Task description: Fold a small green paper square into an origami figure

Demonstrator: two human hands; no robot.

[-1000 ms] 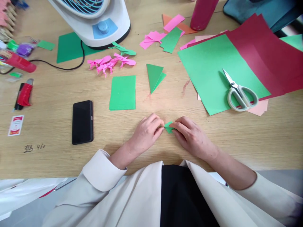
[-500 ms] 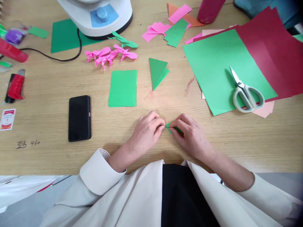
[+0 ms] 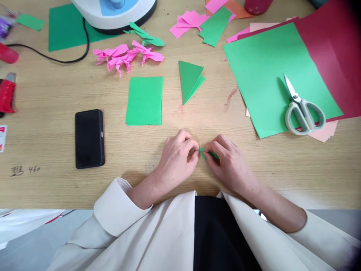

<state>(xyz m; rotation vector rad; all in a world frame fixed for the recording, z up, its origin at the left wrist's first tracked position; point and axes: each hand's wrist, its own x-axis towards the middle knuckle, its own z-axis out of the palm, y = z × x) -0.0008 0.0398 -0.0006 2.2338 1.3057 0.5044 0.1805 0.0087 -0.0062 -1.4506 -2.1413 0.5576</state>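
Bench [image 3: 59, 192]: pale wood grain, near edge running in front of the person. Inscription [image 3: 26, 170]: handwritten, ending "460", near that edge, leftward. Right hand [image 3: 229, 160]: back from the near edge, thumb and forefinger gripping the small green fold. Left hand [image 3: 177, 154]: just beside it, thumb and forefinger curled toward each other at the fold's left tip; whether these fingers grip it, cannot tell. Green fold [image 3: 202, 151]: one, small, between the hands, mostly covered by the right fingers. Phone [image 3: 89, 138]: black, flat, left of the hands. Scissors [image 3: 302, 106]: pale handles, on the green sheet [image 3: 262, 75], handles overhanging its near edge. Green stack [image 3: 145, 101]: squarish papers, farther from the near edge than the hands. Triangle [image 3: 191, 77]: green, folded, right of the stack. Red paper [image 3: 324, 49]: under the green sheet, extending past its right edge. Pink figures [image 3: 126, 56]: folded paper, clustered beyond the stack. Green figure [image 3: 149, 37]: one, just beyond these. Pink scraps [image 3: 191, 19]: farther right.
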